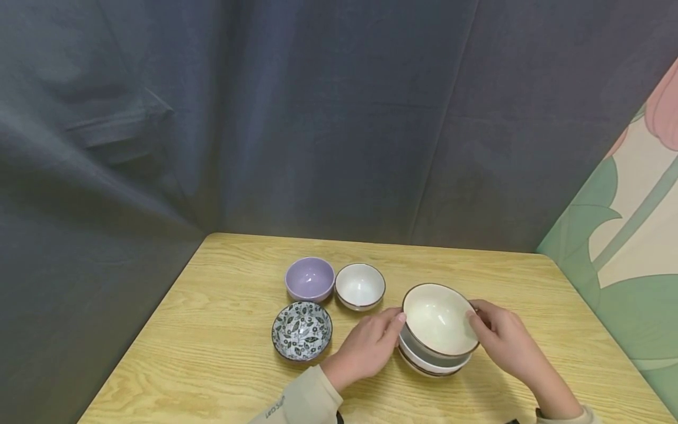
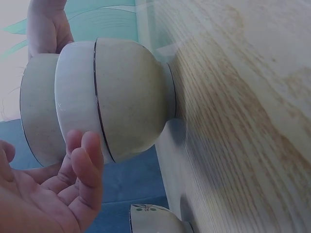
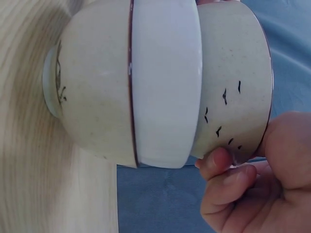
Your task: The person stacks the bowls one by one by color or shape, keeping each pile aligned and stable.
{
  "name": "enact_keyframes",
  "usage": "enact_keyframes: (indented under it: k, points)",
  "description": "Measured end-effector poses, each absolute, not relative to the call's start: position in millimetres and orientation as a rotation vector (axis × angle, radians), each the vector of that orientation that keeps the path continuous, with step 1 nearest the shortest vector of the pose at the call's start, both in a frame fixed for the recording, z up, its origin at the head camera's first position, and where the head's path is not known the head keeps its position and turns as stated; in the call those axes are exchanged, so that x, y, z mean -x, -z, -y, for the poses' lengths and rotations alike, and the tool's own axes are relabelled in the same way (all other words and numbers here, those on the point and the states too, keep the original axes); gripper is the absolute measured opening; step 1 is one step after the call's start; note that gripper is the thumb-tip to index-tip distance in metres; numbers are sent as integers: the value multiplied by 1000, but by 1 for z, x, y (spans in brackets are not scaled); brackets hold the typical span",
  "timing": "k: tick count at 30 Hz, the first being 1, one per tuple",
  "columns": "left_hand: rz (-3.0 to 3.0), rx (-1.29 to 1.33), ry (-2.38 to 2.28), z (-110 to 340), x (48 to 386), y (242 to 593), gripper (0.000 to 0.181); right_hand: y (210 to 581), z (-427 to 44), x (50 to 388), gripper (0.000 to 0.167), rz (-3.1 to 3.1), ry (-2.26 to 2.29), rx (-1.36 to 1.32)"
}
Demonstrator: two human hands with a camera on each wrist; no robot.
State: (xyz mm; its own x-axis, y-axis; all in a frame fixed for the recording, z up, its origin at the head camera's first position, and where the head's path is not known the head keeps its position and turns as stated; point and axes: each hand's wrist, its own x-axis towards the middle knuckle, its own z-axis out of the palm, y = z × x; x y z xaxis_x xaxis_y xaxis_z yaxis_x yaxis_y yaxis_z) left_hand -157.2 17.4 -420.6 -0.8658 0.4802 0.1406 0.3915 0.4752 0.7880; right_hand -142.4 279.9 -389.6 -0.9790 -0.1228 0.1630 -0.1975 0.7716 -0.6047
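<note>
A cream bowl with a brown rim (image 1: 439, 318) sits tilted at the top of a stack, its inside facing the head camera. My right hand (image 1: 503, 338) pinches its right side, thumb at the rim and fingers beneath on the outside, where small dark marks show. On the other side my left hand (image 1: 368, 344) holds it with the thumb at the rim, and its fingertips lie against the white bowl (image 2: 75, 92) below. Under that, a beige bowl with a brown rim (image 3: 97, 82) stands on the table at the bottom of the stack.
Left of the stack are a purple bowl (image 1: 309, 280), a small white bowl with a brown rim (image 1: 360, 287) and a leaf-patterned bowl (image 1: 302, 331). They stand close together on the wooden table (image 1: 212, 306). A dark curtain (image 1: 339, 129) hangs behind the table's far edge.
</note>
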Motion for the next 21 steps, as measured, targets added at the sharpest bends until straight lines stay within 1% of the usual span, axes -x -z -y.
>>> enact_keyframes:
  k: [3,6,14,21]
  points:
    - [-2633,-746,-1327,-19,156,421,60,393,-280,143,32,2847,-984,-250]
    - [-2637,-727,-1327,-20,156,422,60,395,-279,142,31,2848,-986,-241]
    - [-2616,-764,-1354,-21,157,422,54,399,-276,140,31,2833,-994,-243]
    - [-2681,-780,-1282,-21,157,423,53,402,-273,139,32,2824,-1036,-222]
